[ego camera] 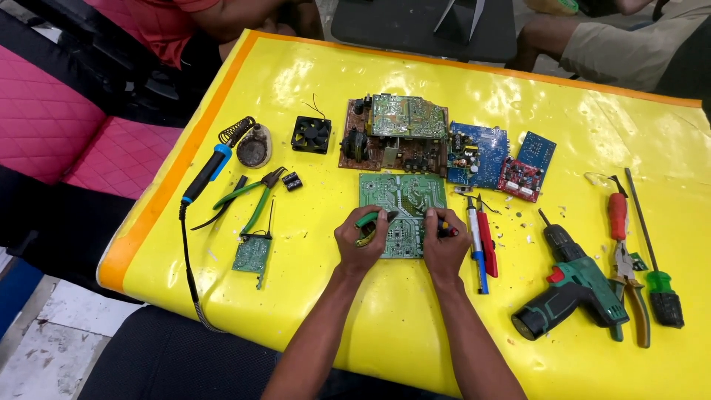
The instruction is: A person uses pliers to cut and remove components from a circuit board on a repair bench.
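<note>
Head view is looking down on a glossy yellow surface (415, 326) with an orange edge, where a flat green board (404, 200) is lying near the middle. The left hand (361, 243) is resting on the board's lower left corner, fingers curled tight around green-handled pliers (368, 220). The right hand (444, 243) is pressing on the board's lower right edge, closed around a small dark tool (447, 228) that I cannot make out. Just right of it a blue pen-shaped tool (478, 252) and a red one (487, 244) are lying side by side. Behind the board a brown board stack (392, 133) and blue boards (481, 152) are crowding together, with a small black fan (311, 135) to their left. A blue-handled soldering iron (211, 170) is sitting by its coil stand at far left, and a green drill (574, 292) is lying at right, beside red pliers (622, 244) and a green screwdriver (652, 252).
</note>
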